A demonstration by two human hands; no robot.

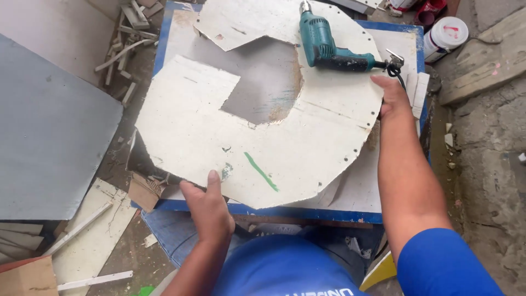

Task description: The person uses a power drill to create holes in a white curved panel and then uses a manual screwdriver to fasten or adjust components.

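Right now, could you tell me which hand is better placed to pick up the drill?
The right hand, probably: it rests at the panel's far right edge, beside the teal drill handle and cord. The left hand grips the white panel at its near edge, far from the drill.

One white round tub (446, 34) with a red label stands beyond the worktop's (274, 211) far right corner; a red container (429, 10), possibly a can, is just beside it.

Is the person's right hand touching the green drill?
Apart. The head view shows the right hand pressing on the white board, with a strip of board showing between its fingers and the green drill.
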